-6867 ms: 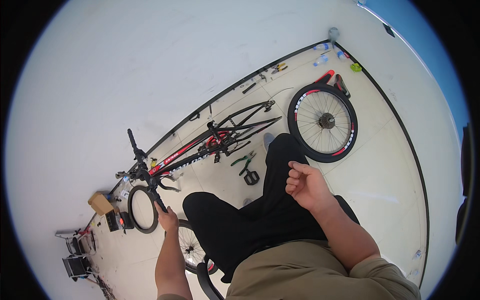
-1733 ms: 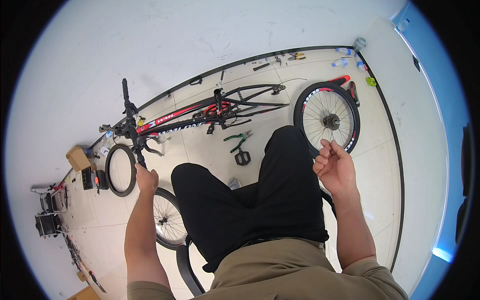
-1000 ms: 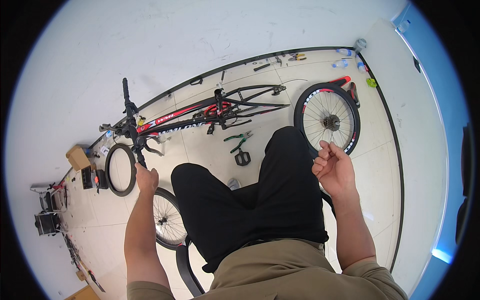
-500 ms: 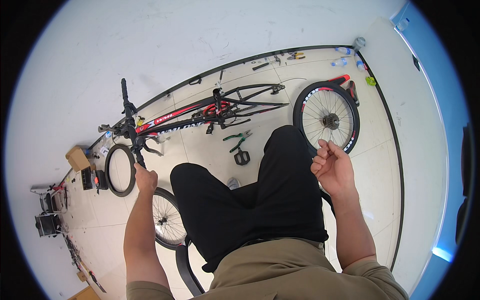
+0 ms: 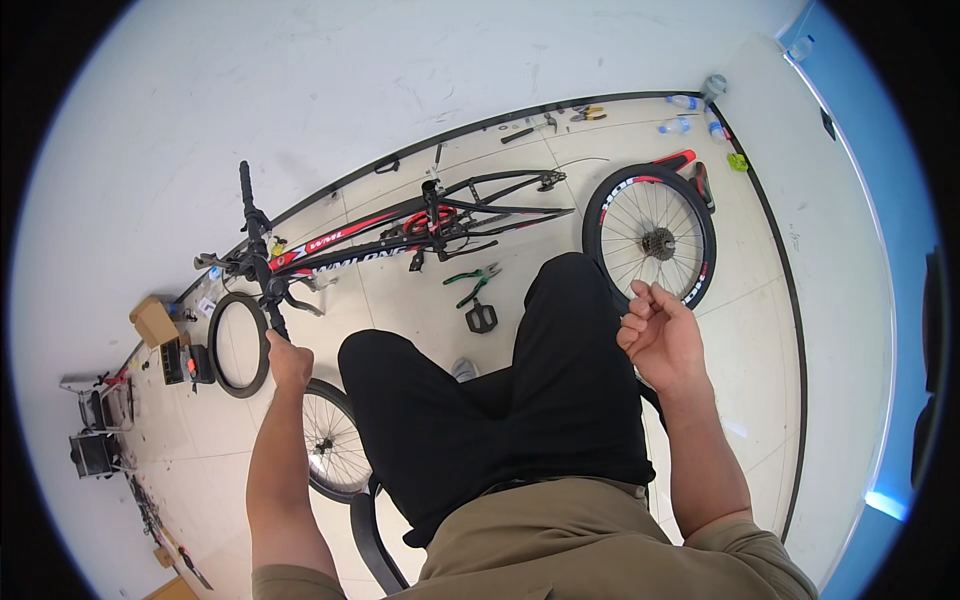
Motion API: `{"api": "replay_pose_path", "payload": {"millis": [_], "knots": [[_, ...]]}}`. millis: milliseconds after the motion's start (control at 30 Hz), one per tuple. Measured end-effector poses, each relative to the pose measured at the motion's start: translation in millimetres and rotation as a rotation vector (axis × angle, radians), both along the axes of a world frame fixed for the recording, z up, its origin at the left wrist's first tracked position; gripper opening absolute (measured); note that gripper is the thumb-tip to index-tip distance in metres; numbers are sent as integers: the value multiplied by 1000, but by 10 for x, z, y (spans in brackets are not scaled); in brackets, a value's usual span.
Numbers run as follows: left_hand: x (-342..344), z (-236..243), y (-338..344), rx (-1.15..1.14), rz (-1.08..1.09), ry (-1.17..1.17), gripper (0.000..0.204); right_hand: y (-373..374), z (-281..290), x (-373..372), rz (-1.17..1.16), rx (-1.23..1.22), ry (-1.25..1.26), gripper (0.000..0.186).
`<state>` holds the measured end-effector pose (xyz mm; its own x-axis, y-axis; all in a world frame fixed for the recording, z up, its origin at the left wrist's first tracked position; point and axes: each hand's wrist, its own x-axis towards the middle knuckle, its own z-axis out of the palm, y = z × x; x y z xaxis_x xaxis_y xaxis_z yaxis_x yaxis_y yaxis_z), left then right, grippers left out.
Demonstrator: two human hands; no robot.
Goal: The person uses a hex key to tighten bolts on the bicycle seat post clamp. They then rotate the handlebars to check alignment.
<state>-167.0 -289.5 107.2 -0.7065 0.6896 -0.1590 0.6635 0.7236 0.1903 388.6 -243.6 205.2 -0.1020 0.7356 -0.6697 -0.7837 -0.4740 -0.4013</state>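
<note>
Head view: a bicycle frame (image 5: 375, 252) with no wheel in its rear end sits by the wall (image 5: 300, 80), beyond and between the two sets of fingers; whether it stands or leans cannot be told.
Handlebar: one end comes back to the left fingers (image 5: 274, 346), the other points away from them; holding this near grip (image 5: 279, 325) probably steadies the frame, as nothing else visibly props it.
Cogged wheel (image 5: 657, 243): just beyond the right fingers (image 5: 634, 325), sprockets facing up, likely set down this way to spare them from the floor (image 5: 400, 310).
Spoked wheel (image 5: 322, 445): nearer the body than the left fingers, partly behind the leg; it seems simply parked out of the way.
Loose tyre (image 5: 215, 345): left of the left fingers, apart from both wheels.
Pliers and pedal: the green-handled pliers (image 5: 470, 283) and black pedal (image 5: 481, 319) lie between the two sets of fingers, perhaps for easy reach.
Left hand (image 5: 290, 362): fingers closed around the grip, their undersides hidden.
Right hand (image 5: 662, 342): palm up, fingers curled, thumb and forefinger tips together or nearly so; no held object shows, though something tiny cannot be ruled out.
</note>
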Motion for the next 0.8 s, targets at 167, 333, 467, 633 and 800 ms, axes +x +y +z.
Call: {"api": "replay_pose_path", "payload": {"millis": [167,333,467,633,800], "knots": [[-9,-3,7,1,2,-8,44,-4,-6,4,0,1,-5,26],[79,65,20,16,10,-23,45,-5,12,-7,0,2,-4,26],[22,34,4,24,8,-24,46,-8,-11,-4,2,3,-6,26],[-18,-29,4,33,-13,2,43,-7,-10,-6,-2,0,-8,25],[-89,-97,-12,4,-24,51,43,-7,-27,6,5,-3,9,24]]}}
